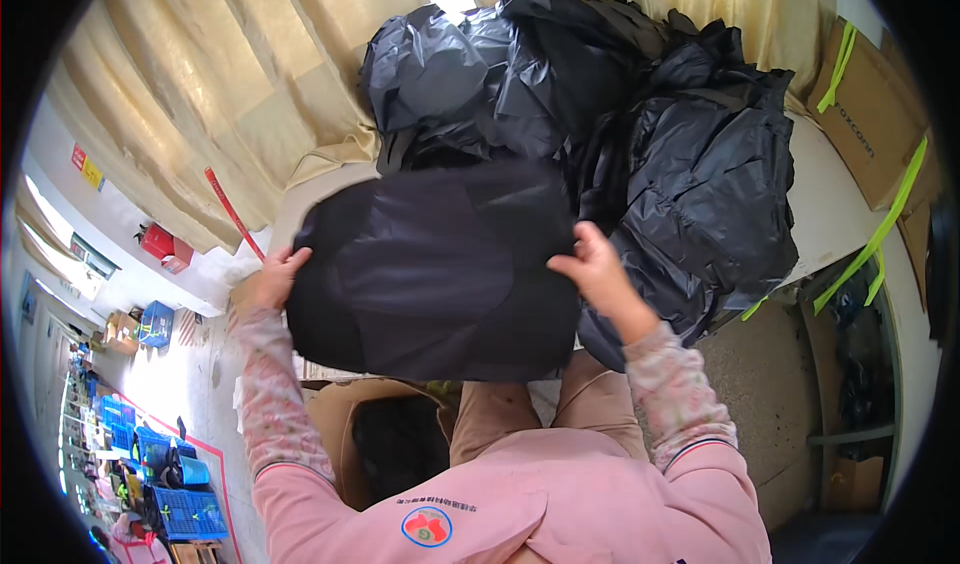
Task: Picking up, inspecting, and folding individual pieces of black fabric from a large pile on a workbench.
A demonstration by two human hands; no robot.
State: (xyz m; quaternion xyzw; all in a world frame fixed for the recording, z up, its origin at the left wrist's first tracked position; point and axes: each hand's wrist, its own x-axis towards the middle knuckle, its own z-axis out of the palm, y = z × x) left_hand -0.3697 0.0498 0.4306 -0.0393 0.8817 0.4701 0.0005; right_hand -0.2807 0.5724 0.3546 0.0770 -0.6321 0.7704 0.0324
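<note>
A wide black fabric piece [420,264] with rounded corners is held up in front of me, spread out between both hands. At its left edge my left hand [275,276] grips it, thumb toward me and the other fingers hidden behind. My right hand [600,274] pinches the right edge, its thumb on the near face. Behind the piece, large crumpled black plastic bags [710,184] lie heaped on a pale table [825,189]. The held piece hides part of the table and the lower part of the heap.
Below the table edge stands an open cardboard box [335,424] with dark material inside. Beige curtains [230,74] hang behind the table. Cardboard [865,114] with yellow-green straps leans at the right. Blue crates [190,512] stand on the floor at far left.
</note>
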